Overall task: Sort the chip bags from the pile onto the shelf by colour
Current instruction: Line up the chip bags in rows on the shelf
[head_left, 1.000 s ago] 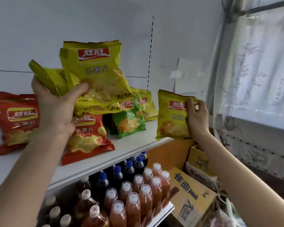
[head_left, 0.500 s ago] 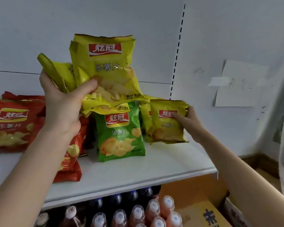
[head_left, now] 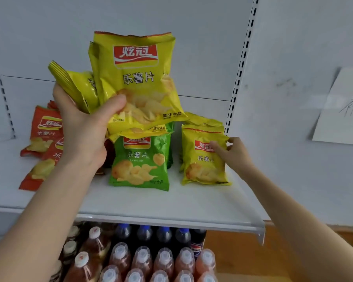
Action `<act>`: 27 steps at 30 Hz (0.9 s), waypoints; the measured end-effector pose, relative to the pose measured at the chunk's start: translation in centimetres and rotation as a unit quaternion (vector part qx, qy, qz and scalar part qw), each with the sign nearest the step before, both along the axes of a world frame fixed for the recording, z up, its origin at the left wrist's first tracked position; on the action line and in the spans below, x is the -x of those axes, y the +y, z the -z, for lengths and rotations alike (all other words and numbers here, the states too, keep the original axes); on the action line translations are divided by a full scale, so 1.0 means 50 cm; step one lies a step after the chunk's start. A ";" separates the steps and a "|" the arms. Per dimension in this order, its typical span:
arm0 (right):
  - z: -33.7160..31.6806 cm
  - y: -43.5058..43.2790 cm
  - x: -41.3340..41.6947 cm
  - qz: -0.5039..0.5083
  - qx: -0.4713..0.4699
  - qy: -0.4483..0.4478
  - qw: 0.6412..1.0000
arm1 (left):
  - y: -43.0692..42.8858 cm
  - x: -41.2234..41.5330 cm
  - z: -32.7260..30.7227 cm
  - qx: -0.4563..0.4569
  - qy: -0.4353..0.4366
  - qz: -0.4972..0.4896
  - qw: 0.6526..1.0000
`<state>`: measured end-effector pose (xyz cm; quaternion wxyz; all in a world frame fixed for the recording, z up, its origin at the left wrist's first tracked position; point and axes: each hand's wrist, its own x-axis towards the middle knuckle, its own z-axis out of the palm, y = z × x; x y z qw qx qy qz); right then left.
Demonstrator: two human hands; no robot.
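My left hand [head_left: 84,127] grips a bunch of yellow chip bags [head_left: 137,82] and holds them up above the white shelf [head_left: 151,206]. My right hand [head_left: 230,151] pinches the upper right edge of another yellow bag [head_left: 202,163], which stands upright on the shelf at the right, in front of more yellow bags [head_left: 202,120]. A green bag [head_left: 141,161] stands upright in the middle, below the held bunch. Red bags [head_left: 43,135] lie flat at the left, partly hidden behind my left arm.
Slotted shelf uprights [head_left: 239,64] run up the white back panel. A sheet of paper [head_left: 342,106] is stuck on the wall at the right. Below the shelf stand rows of capped drink bottles [head_left: 143,259], reddish in front and dark behind.
My right hand has set its yellow bag upright on the shelf's right side and still pinches its edge. The view has shifted closer. The left hand keeps its bunch raised.
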<state>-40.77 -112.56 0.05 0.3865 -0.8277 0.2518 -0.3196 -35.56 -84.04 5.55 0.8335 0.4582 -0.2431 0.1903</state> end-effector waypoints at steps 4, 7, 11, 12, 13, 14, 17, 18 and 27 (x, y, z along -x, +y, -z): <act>-0.031 0.031 0.034 0.026 0.026 -0.141 0.989 | -0.021 0.022 0.002 -0.014 -0.013 0.009 1.000; -0.083 0.092 0.077 -0.098 -0.045 -0.249 0.962 | -0.058 0.041 0.014 -0.034 -0.006 0.030 0.999; -0.131 0.167 0.129 -0.268 -0.085 -0.221 0.934 | -0.104 0.075 0.022 -0.050 -0.023 0.049 0.997; -0.134 0.172 0.133 -0.272 -0.088 -0.221 0.933 | -0.110 0.082 0.023 -0.047 -0.024 0.057 0.997; -0.135 0.172 0.135 -0.265 -0.095 -0.225 0.933 | -0.114 0.085 0.023 -0.042 -0.023 0.066 0.997; -0.135 0.169 0.137 -0.254 -0.110 -0.229 0.933 | -0.116 0.088 0.023 -0.038 -0.021 0.074 0.996; -0.133 0.155 0.143 -0.241 -0.169 -0.222 0.929 | -0.114 0.092 0.026 -0.018 -0.005 0.110 0.994; -0.132 0.152 0.146 -0.246 -0.185 -0.221 0.926 | -0.115 0.091 0.027 -0.008 0.003 0.121 0.993; -0.108 0.114 0.170 -0.176 -0.202 -0.255 0.929 | -0.074 0.060 0.024 0.014 0.009 0.056 0.998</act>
